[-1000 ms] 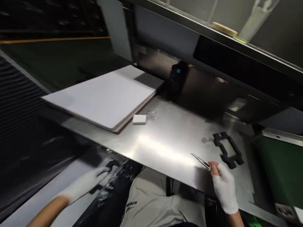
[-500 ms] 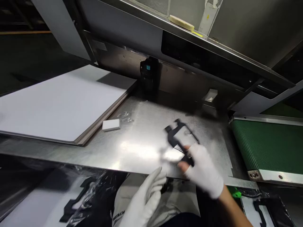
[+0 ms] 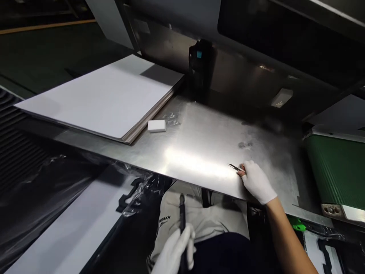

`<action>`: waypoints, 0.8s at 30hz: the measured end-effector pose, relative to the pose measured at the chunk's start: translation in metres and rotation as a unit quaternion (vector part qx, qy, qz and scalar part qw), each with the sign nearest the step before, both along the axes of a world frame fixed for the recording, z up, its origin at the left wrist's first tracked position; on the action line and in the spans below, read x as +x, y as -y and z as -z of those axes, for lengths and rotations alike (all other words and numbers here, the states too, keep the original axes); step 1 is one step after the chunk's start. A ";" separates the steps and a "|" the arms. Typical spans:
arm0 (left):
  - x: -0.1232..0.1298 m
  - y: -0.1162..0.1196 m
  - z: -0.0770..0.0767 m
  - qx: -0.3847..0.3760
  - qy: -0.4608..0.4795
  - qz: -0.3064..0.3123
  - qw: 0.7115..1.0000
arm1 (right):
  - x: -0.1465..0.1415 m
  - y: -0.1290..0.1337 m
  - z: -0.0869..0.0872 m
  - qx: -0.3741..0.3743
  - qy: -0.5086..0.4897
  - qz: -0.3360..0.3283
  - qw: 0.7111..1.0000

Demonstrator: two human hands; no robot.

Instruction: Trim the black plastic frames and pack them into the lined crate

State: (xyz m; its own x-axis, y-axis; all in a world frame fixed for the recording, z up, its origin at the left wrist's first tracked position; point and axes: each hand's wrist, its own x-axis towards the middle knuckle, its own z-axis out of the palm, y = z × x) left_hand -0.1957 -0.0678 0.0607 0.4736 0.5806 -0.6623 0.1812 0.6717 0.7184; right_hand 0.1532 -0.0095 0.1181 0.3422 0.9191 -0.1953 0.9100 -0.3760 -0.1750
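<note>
My right hand (image 3: 256, 182), in a white glove with bare fingertips, is closed on a thin pointed tool (image 3: 234, 167) just over the metal table. Whether that tool is a knife or tweezers I cannot tell. Low in the view and in front of my lap, my gloved left hand (image 3: 179, 247) is wrapped round a narrow black part (image 3: 182, 213). The part stands nearly upright and shows edge-on, so most of its shape is hidden.
A stack of white sheets (image 3: 108, 99) lies left on the metal table (image 3: 205, 133), beside a small white block (image 3: 156, 126). At the back stands a black device (image 3: 201, 68). A green conveyor belt (image 3: 336, 167) runs on the right. Black parts (image 3: 129, 196) lie below left.
The black frame-like part has left my right hand; a black part is now in my left hand, which has closed. My right hand now grips the pointed tool. The view has shifted.
</note>
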 end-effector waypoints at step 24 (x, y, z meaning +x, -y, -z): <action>0.049 0.030 0.001 0.085 -0.082 0.121 0.986 | -0.125 0.140 0.028 -0.221 -0.322 -0.091 0.916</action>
